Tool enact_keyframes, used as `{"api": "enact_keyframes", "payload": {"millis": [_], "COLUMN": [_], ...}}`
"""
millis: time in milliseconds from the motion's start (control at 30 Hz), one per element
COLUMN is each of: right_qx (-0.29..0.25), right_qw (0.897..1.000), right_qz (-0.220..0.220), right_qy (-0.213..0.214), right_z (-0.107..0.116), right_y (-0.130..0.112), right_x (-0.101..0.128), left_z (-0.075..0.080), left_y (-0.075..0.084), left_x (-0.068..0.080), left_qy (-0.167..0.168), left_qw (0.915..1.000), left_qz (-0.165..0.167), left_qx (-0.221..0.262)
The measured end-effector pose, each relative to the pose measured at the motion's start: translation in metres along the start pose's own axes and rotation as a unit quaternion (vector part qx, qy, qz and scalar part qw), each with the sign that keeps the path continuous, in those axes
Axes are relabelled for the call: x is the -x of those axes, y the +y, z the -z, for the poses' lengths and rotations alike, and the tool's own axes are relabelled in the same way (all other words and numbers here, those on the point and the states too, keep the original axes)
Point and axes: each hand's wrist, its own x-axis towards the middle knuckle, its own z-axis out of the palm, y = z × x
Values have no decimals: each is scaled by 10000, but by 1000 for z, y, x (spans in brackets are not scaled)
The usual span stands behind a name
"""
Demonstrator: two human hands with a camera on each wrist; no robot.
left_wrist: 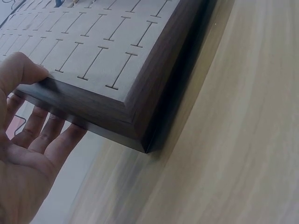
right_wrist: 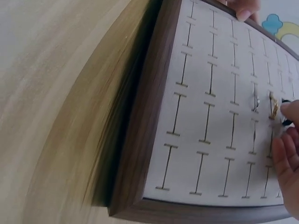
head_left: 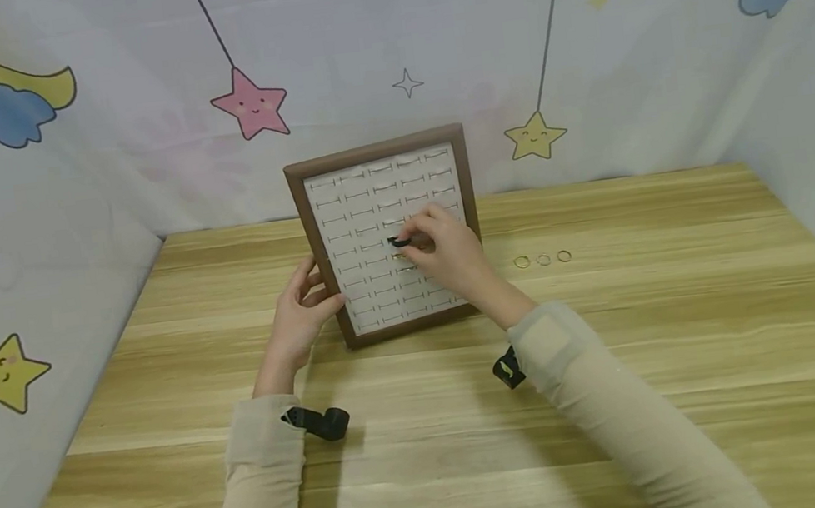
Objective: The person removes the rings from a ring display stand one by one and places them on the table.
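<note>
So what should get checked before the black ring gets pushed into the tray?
1. Tray held steady: ok. The left hand grips its left edge, thumb on the frame.
2. Ring gripped: ok. The right hand pinches the black ring over the middle of the pad.
3. Ring lined up with a slot: cannot tell, the fingers hide it.
4. Neighbouring slots free: not ok. A silver ring and a gold ring already sit close by.
5. More rings ready: ok. Three rings lie on the table, right of the tray.
</note>
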Motion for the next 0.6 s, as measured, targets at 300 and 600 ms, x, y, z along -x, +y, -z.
{"api": "enact_keyframes", "payload": {"millis": [300,600], "right_qx": [-1598,-1897], "right_qw": [9861,9708], "right_qz": [-461,-1461], "right_qy": [23,137], "right_z": [9,36], "right_y": [15,21], "right_x": [-2,-3], "left_z": [-1,-2], "left_y": [0,1], "left_x": [-2,-3], "left_qy": [50,85], "left_qw": [10000,9999], "left_qz": [44,104], "left_qx": [-55,-24]}}
